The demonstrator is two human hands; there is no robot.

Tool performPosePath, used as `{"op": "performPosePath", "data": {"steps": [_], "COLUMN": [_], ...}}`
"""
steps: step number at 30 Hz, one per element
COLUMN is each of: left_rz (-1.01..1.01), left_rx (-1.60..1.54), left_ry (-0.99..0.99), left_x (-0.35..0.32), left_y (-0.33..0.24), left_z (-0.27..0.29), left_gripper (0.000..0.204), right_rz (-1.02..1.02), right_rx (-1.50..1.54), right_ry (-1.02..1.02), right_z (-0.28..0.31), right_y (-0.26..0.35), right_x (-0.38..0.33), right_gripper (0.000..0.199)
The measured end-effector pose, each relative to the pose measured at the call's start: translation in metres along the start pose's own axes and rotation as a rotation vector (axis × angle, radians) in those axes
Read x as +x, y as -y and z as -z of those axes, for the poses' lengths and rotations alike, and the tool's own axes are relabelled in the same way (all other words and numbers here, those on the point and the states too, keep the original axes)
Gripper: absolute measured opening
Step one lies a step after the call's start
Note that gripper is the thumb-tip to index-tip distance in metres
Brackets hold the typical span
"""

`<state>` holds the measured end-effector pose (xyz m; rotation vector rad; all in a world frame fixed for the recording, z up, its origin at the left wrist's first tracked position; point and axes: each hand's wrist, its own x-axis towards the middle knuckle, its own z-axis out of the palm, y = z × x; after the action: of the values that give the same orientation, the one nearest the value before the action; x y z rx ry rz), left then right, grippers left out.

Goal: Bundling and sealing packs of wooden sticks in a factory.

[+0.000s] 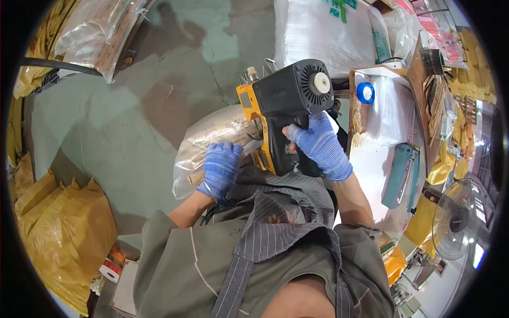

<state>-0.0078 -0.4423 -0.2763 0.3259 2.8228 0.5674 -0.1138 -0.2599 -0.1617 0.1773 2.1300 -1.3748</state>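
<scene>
My right hand point(321, 147), in a blue-and-white knit glove with bare fingertips, is closed round the black handle of a hand-held bag sewing machine point(286, 90). The machine has a black vented housing, a pale round knob and a yellow front part. It sits in front of my lap, against a clear plastic bag point(204, 132) with brown, paper-like contents. My left hand point(220, 167), gloved alike, grips the near side of this bag, left of the machine; its fingertips curl over the bag's edge. The machine's lower end and the far part of the bag are partly hidden.
On the right stands a white-topped bench point(366, 172) with a blue tape roll point(365, 93) and a teal tool point(401, 176). Beyond it is a fan point(458, 218). A plastic-wrapped stack point(323, 34) lies ahead; yellow sacks point(69, 228) stand at left.
</scene>
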Motion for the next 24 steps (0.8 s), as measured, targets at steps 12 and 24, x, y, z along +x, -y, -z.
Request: {"op": "performPosePath", "data": {"steps": [12, 24], "left_rz": [0.096, 0.013], "left_rx": [0.193, 0.006], "left_ry": [-0.129, -0.386], "left_x": [-0.085, -0.133], "left_y": [0.049, 0.077], "left_z": [0.039, 0.045], "left_gripper": [0.027, 0.023], "right_rz": [-0.045, 0.049], "right_rx": [-0.054, -0.084], "right_ry": [0.090, 0.183], "right_z": [-0.065, -0.131], "right_y": [0.017, 0.026], "right_x": [-0.014, -0.028], "right_gripper": [0.026, 0.022]}}
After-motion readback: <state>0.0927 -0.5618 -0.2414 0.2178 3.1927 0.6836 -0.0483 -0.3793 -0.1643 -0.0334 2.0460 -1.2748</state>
